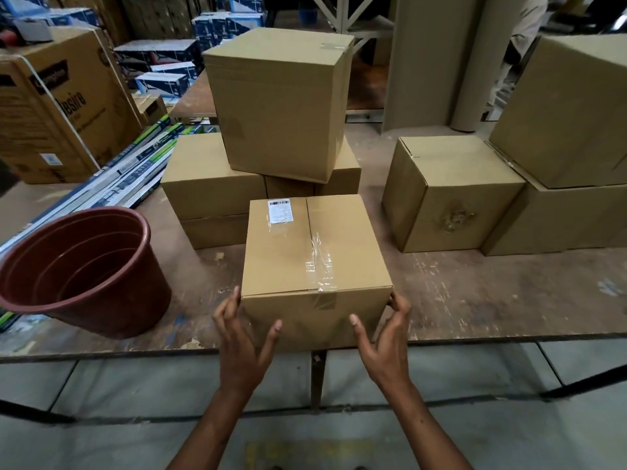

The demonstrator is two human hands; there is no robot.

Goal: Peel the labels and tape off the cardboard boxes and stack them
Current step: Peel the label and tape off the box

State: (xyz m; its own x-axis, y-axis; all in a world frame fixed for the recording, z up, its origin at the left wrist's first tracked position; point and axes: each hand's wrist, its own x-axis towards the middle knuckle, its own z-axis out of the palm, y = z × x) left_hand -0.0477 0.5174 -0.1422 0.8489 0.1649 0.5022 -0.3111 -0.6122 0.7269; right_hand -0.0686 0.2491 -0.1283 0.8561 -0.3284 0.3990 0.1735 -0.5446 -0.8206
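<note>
From the head camera, the front box (314,262) stands at the near edge of the table (475,300), and everything else is placed from it. The left hand (242,337) is at its near left corner and the right hand (383,337) at its near right corner, thumbs lying on the near face and fingers spread, lightly curved along the side edges; they cradle the box rather than clamp it.

The clear tape (322,266) runs along the top seam, front to back, and folds down over the near face between the two thumbs. Its loose-looking end sits slightly nearer the right hand. The label (280,209) is at the far left corner of the top, farther from both hands, on the left hand's side.

Left of the box stands a brown tub (81,269), just behind it a stack of boxes (271,130), and to the right more boxes (451,195), well apart. Nothing blocks the top.
</note>
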